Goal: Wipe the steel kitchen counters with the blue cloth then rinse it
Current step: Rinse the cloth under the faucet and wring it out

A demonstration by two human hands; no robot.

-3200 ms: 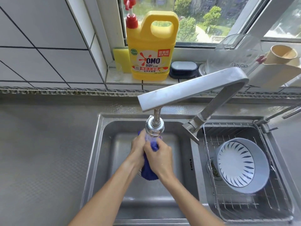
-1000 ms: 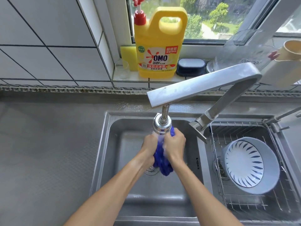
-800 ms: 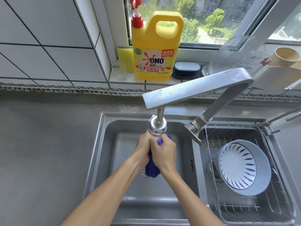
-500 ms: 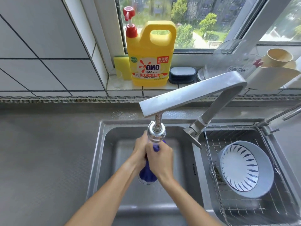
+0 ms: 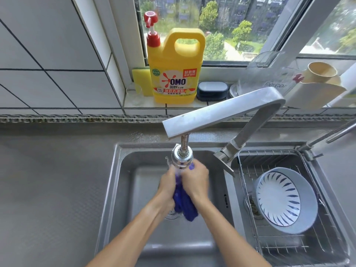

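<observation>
Both hands are over the left basin of the stainless steel double sink (image 5: 115,189), pressed close together around the wet blue cloth (image 5: 184,204). The left hand (image 5: 167,185) and the right hand (image 5: 196,183) each have their fingers curled round the bunched upper part of the cloth, while its lower end hangs free below the wrists, above the round drain. The cloth sits directly beneath the chrome spray head (image 5: 182,156) of the angular steel tap (image 5: 221,110), and water runs onto it, though motion blur hides the finer detail of the fingers.

In the right basin a wire dish rack (image 5: 250,158) holds a pale blue bowl with a white, blue-striped inside (image 5: 285,197), tilted on its side. The grey steel table (image 5: 48,189) stretches away to the left of the sink. On the tiled window ledge along the table's back edge stand a yellow detergent jug with a red pump (image 5: 175,68), a yellow sponge (image 5: 141,81) just beside it, a small clear glass (image 5: 133,93) and a dark oval soap box (image 5: 212,90).
</observation>
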